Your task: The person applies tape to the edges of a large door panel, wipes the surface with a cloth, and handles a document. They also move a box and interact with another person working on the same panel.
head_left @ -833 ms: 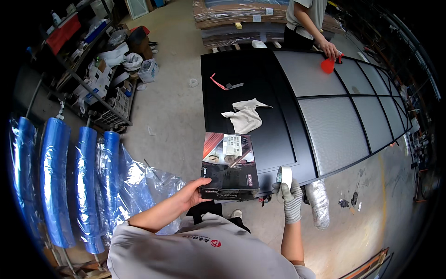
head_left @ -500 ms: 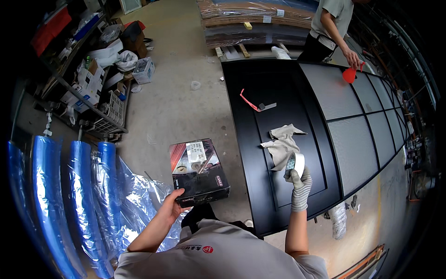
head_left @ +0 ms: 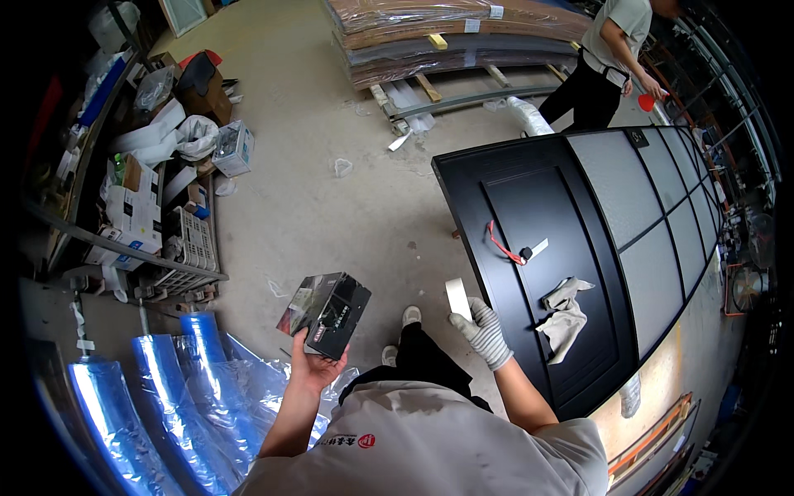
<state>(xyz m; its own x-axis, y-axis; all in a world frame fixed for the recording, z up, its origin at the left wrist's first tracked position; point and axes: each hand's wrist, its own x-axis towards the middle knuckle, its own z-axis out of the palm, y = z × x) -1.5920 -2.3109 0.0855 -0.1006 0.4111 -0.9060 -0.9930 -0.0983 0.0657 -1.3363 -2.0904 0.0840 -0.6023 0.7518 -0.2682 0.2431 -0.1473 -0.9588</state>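
Note:
My bare left hand (head_left: 309,365) grips a dark cardboard box (head_left: 335,314) by its near end, the box tilted in front of me. In my right hand (head_left: 486,332), which wears a grey striped glove, is a roll of white tape (head_left: 457,299), pinched between thumb and fingers. The right hand is just off the left edge of a black door panel (head_left: 529,198) with glazed panes. On that panel lie a crumpled pale glove or cloth (head_left: 564,318), a red strap (head_left: 499,243) and a small flat light-coloured strip (head_left: 538,249) with a black piece at its end.
Rolls of blue plastic film (head_left: 165,388) stand at the lower left beside loose clear sheeting. A cluttered shelf (head_left: 141,240) lines the left side. Wrapped panels (head_left: 463,41) are stacked on timber behind. A co-worker (head_left: 608,62) stands beyond the door, holding a red object (head_left: 646,102).
My body has turned left and away from the door. The right hand with the tape has moved from over the panel to beside it. The box has been tilted and turned.

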